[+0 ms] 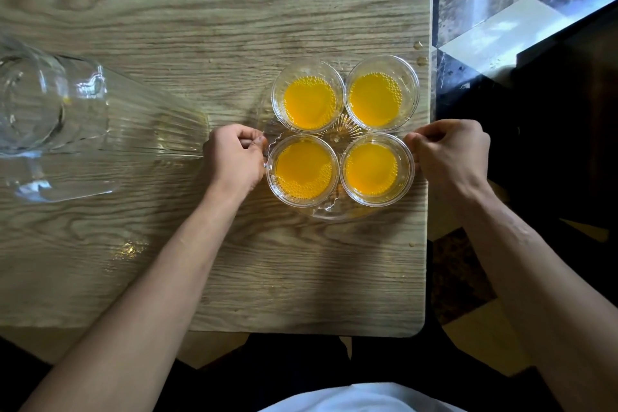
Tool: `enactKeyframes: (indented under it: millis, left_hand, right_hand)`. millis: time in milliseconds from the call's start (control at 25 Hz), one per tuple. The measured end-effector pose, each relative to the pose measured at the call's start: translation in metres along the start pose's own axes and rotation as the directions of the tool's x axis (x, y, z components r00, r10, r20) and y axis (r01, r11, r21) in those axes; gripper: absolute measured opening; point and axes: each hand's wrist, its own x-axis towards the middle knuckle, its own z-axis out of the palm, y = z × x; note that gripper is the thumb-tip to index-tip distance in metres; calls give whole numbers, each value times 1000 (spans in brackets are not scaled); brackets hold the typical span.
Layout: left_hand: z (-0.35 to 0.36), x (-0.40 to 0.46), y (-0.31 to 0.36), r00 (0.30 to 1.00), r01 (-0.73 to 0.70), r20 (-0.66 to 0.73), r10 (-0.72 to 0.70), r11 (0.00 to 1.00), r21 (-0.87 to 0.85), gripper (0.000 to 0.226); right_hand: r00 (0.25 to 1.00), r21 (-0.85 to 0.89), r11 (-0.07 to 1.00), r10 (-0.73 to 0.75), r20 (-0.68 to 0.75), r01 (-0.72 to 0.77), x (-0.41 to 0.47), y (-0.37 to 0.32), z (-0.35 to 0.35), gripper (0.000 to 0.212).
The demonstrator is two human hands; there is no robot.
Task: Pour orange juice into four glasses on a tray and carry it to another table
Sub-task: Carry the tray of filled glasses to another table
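Four glasses (344,130) stood in a tight two-by-two cluster on one clear glass tray (334,212), each holding orange juice (309,102), so the pouring looked finished. One clear pitcher (50,104), apparently empty, stood well apart at the left of the wooden table (200,10). Several juice drops dotted the table's far right corner and right edge. Two hands were at work: the left hand (234,155) had its grip closed on the tray's left rim, and the right hand (451,152) was pinched on the right rim. Whether the tray had left the table cannot be told. What remained, by my reading, was the carry to the other table.
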Motion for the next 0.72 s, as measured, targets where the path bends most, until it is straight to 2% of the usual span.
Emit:
enactKeyframes:
  millis: [160,480,720]
  left_hand:
    - [-5,-4,0,1000,-12,3,12,1000,-20,12]
    - [-25,-22,-6,1000,-23,17,24,999,-36,9]
    - [-40,-45,-17,997,-64,30,65,997,-50,23]
  right_hand:
    - [1000,18,1000,10,3,-11,-1,-1,1,11]
    - [1000,40,999,-12,-13,13,-17,-4,-5,11]
    - [999,48,999,-22,-28,24,-45,2,-7,12]
